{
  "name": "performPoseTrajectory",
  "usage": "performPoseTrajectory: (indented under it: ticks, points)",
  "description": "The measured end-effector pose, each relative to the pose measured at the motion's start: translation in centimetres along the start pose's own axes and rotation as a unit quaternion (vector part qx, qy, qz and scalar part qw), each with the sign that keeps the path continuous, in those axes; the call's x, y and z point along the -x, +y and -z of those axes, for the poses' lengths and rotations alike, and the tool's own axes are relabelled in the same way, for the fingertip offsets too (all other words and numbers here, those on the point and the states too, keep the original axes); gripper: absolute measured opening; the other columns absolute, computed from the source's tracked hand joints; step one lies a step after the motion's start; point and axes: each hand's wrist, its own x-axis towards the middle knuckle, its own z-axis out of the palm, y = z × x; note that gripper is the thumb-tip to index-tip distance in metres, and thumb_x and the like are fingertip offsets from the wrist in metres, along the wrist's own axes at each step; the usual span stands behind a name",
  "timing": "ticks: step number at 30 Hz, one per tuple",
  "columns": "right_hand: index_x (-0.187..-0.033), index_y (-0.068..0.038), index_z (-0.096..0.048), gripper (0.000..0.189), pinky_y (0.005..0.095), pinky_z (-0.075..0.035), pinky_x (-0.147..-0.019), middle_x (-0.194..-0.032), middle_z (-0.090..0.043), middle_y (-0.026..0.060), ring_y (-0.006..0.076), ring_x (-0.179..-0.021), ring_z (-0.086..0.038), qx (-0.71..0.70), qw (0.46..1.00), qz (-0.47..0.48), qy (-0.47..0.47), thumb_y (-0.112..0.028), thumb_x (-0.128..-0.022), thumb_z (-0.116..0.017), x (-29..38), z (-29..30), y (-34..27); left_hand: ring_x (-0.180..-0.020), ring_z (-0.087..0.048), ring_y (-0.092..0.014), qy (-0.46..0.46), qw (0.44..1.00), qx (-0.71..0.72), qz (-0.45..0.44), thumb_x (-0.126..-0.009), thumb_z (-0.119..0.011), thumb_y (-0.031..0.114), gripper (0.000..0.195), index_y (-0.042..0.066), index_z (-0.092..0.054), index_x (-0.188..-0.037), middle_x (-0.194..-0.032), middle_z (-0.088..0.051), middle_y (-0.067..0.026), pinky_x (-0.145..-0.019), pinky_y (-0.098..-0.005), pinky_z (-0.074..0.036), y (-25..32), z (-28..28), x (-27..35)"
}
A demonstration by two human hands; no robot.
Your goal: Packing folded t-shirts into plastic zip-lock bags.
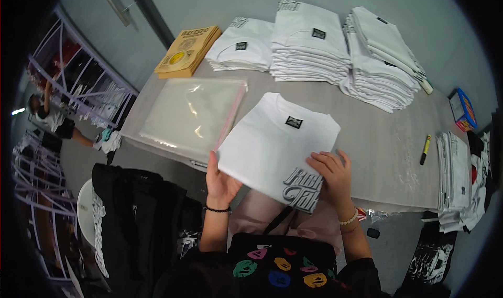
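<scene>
A folded white T-shirt [261, 148] is held at the table's front edge, its near part over my lap. It has a black neck label [294, 122] and dark lettering at its lower right corner. My left hand [223, 184] grips the left edge, thumb up, with its fingers partly hidden below the cloth. Across from it, my right hand [332, 174] has its fingers over the right edge. Just beyond my left hand lies a stack of clear plastic bags [188, 113] with a pink strip along one side.
Stacks of folded white T-shirts [310, 58] line the wall. A roll of tape [177, 58] sits on a yellow-brown paper stack [200, 38]. On the right are a marker [425, 149], a blue tub [463, 109] and packed garments [452, 172]. A person [55, 117] stands by shelving at left.
</scene>
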Motion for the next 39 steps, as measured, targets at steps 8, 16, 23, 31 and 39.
performPoseTrajectory:
  ticks: [8, 16, 23, 31, 39]
  points:
    - [-0.082, -0.006, -0.058, 0.013, 0.0275, -0.045, -0.049, -0.068, -0.055, 0.0022, 0.0177, -0.059, -0.056, -0.047, 0.977, 0.201, 0.054, -0.014, -0.073, -0.058, 1.6, 1.0, -9.0, -0.109, -0.045, -0.024, -0.142, 0.973, -0.021, -0.181, -0.095, -0.030, 0.048, 0.046, 0.009, -0.039, -0.117, -0.114, -0.049, -0.0094, -0.102, -0.0377, -0.029, -4.1, 2.8, -2.7]
    - [-0.084, -0.015, -0.058, 0.027, 0.0465, -0.037, -0.091, -0.107, -0.045, 0.0112, 0.0305, -0.105, -0.047, -0.226, 0.962, 0.103, -0.116, -0.033, -0.069, -0.069, 0.9, 3.8, -11.7, -0.067, -0.054, -0.023, -0.564, 0.810, -0.030, 0.158, -0.095, -0.019, 0.053, 0.065, 0.007, -0.058, -0.072, -0.071, -0.058, -0.0066, -0.076, -0.0349, -0.040, -2.5, -2.3, 1.2]
    - [-0.095, -0.013, -0.062, 0.032, 0.0436, -0.036, -0.094, -0.135, -0.034, 0.0227, 0.0398, -0.111, -0.046, -0.457, 0.816, 0.075, -0.346, -0.026, -0.067, -0.071, 3.3, 0.8, -9.5, -0.075, -0.057, -0.027, -0.499, 0.864, 0.054, -0.025, -0.097, -0.029, 0.041, 0.057, 0.002, -0.060, -0.070, -0.080, -0.059, -0.0125, -0.075, -0.0364, -0.045, -2.4, -3.6, 3.5]
    - [-0.091, -0.009, -0.064, 0.026, 0.0375, -0.040, -0.080, -0.103, -0.056, 0.0135, 0.0319, -0.095, -0.053, -0.449, 0.847, 0.015, -0.285, -0.018, -0.066, -0.068, 7.2, 0.3, -9.1, -0.116, -0.048, -0.030, 0.152, 0.307, -0.884, -0.318, -0.079, -0.064, 0.030, 0.039, 0.009, -0.061, -0.112, -0.118, -0.056, -0.0091, -0.103, -0.0481, -0.029, 5.7, -0.7, 1.0]
    - [-0.089, -0.007, -0.065, 0.027, 0.0388, -0.042, -0.081, -0.104, -0.058, 0.0163, 0.0337, -0.094, -0.055, -0.455, 0.857, -0.042, -0.238, -0.017, -0.064, -0.068, 8.2, -0.2, -8.7, -0.106, -0.057, -0.023, 0.063, 0.352, -0.870, -0.341, -0.079, -0.065, 0.016, 0.025, 0.010, -0.067, -0.104, -0.103, -0.066, -0.0040, -0.102, -0.0481, -0.032, 5.2, 3.1, 0.4]
